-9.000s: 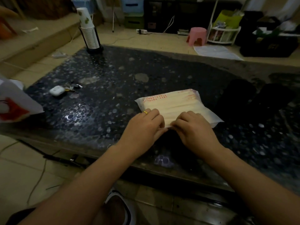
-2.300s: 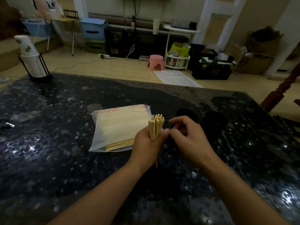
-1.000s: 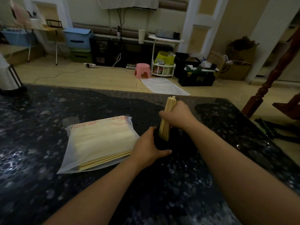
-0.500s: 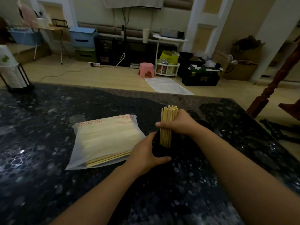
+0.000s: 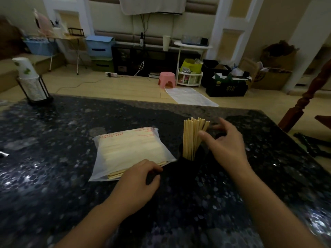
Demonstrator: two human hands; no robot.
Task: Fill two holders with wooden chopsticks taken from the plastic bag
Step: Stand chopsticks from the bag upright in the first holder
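A bundle of wooden chopsticks (image 5: 193,136) stands fanned out in a black holder (image 5: 189,158) on the dark speckled table (image 5: 53,144). My right hand (image 5: 227,144) hovers just right of the bundle, fingers spread, holding nothing. A second black holder (image 5: 219,136) is mostly hidden behind that hand. The plastic bag (image 5: 129,151) of chopsticks lies flat to the left, with stick ends poking out of its near open edge. My left hand (image 5: 138,179) rests at the bag's near right corner, fingers loosely curled and empty, a little left of the holder.
A stack of paper cups in a wire stand (image 5: 30,81) sits at the table's far left corner. A red wooden post (image 5: 302,104) stands off the right edge. Beyond the table are a pink stool (image 5: 166,78), boxes and shelves on the floor.
My right hand has let go of the bundle, which now stands loose and fanned in the holder. My left hand has left the holder and moved left toward the bag.
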